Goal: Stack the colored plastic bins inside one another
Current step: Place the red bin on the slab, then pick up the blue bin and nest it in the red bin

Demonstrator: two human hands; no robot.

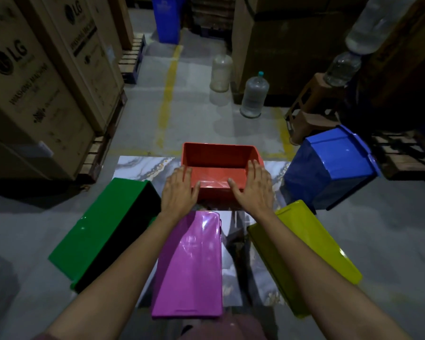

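Since none of the five bins sat inside another, I'd judge the stacking had barely begun at this frame.

Landmark: red bin [220, 168], upright, open side up, on the marble-patterned board [142, 168], at its far edge. It held nothing.

Hands: left hand [179, 190] lay on the red bin's near-left corner, right hand [254, 186] on its near-right corner. Fingers on both were mostly extended along the side walls, thumbs angled inward over the near wall. Looked like a flat two-sided clasp, not a curled grip. Couldn't tell whether the bin was lifted or resting on the board.

Other bins, relative to the red one:
- green bin [103, 229]: near-left, tipped onto a side, dark opening turned towards the red bin.
- purple bin [192, 266]: directly nearer the person, between the forearms, a flat face up, opening not visible.
- yellow bin [307, 249]: near-right, tilted, a flat face up.
- blue bin [329, 168]: right, just beside it, turned over with its base towards the camera.

Left to do, as I read it: all four nestings. Each loose bin needed righting first. My guess is red serves as either the base or the first insert; can't say which from this.
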